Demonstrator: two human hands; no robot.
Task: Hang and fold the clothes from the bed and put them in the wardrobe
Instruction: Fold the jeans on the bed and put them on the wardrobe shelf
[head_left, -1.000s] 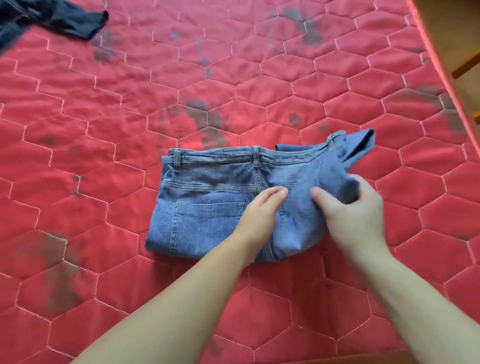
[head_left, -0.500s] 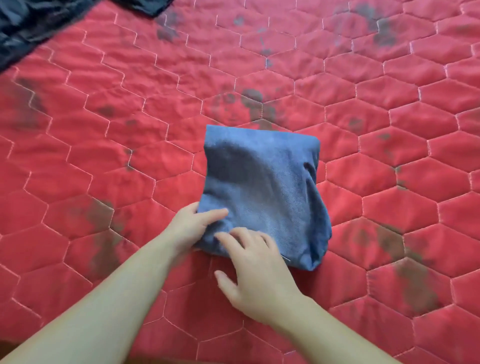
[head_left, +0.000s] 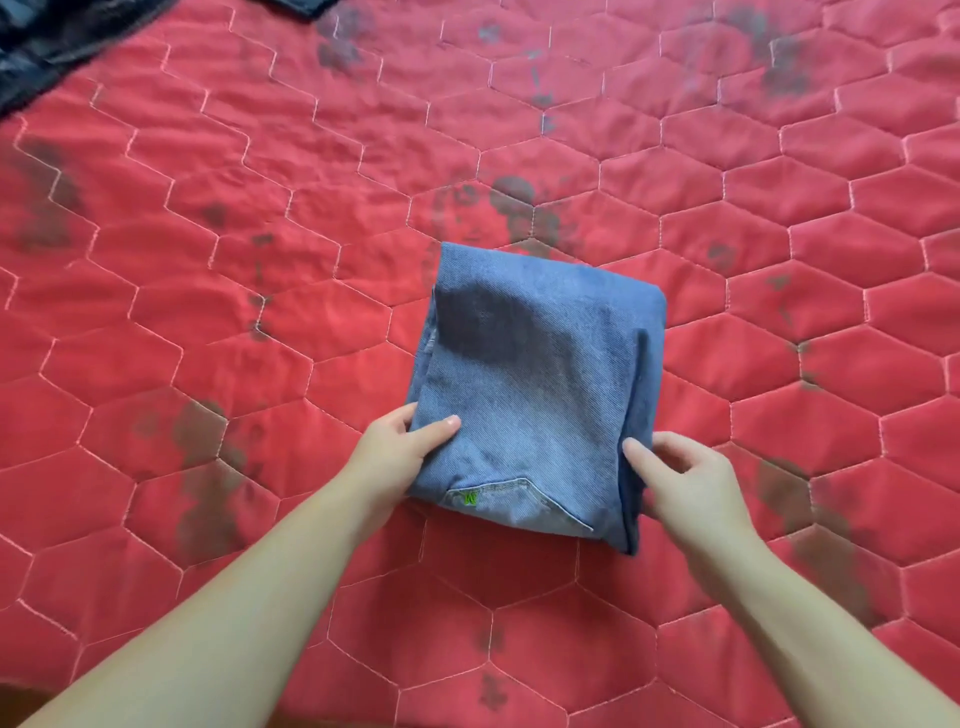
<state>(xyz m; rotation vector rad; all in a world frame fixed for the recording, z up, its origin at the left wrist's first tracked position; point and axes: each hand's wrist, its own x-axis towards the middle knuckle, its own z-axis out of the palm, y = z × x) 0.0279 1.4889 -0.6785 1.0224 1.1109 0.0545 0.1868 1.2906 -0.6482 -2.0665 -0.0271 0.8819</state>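
Observation:
A pair of blue jeans (head_left: 540, 384), folded into a thick square bundle, lies in the middle of the red quilted bed (head_left: 260, 322). A pocket corner with a small green mark shows at its near edge. My left hand (head_left: 402, 447) grips the bundle's near left side, thumb on top and fingers tucked beneath. On the near right side my right hand (head_left: 680, 478) holds the edge, thumb on the denim and fingers curled around the fold.
Dark navy clothing (head_left: 57, 41) lies at the bed's far left corner, with another dark piece (head_left: 304, 5) at the top edge. Grey smudges mark the red cover in several places.
The jeans went from half-folded with waistband showing to a compact square. My right hand moved from the bundle's near left edge to its right side; both hands now grip opposite sides.

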